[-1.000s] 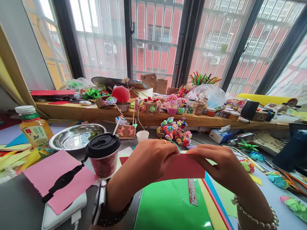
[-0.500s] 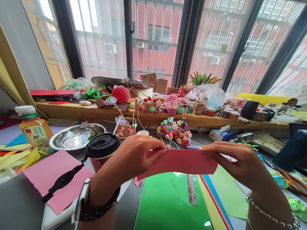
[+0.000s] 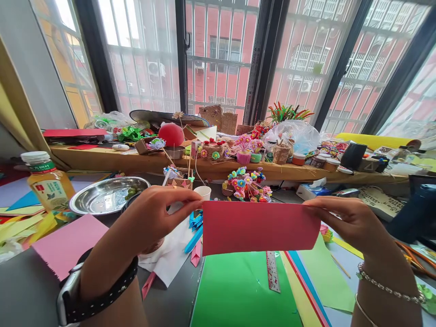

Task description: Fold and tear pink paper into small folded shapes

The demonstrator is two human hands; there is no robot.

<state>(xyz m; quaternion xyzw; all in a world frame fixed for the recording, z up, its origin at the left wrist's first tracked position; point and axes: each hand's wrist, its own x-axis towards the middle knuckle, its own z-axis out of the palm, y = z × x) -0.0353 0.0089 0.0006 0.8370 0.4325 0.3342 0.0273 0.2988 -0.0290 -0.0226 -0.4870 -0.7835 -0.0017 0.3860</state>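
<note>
A pinkish-red strip of paper (image 3: pixel 259 228) is stretched level in the air between my two hands. My left hand (image 3: pixel 170 211) pinches its upper left corner between thumb and fingers. At the upper right corner, my right hand (image 3: pixel 344 222) pinches it the same way. Below the paper lies a glossy green sheet (image 3: pixel 241 290), with a patterned ruler (image 3: pixel 273 272) on its right part. Folded blue paper strips (image 3: pixel 194 236) and a folded pink piece (image 3: pixel 196 252) lie left of the green sheet, near a white tissue (image 3: pixel 170 263).
A juice bottle (image 3: pixel 49 181) and a metal bowl (image 3: pixel 88 195) with green fruit stand at the left, behind pink paper (image 3: pixel 73 240). A white paper cup (image 3: pixel 203 192) and bunched craft flowers (image 3: pixel 247 181) are behind the strip. Coloured sheets, including light green paper (image 3: pixel 323 277), lie right.
My left hand has moved left, from the paper's upper edge to its left corner. The right hand has shifted slightly right. The strip now hangs flatter, with its whole face showing.
</note>
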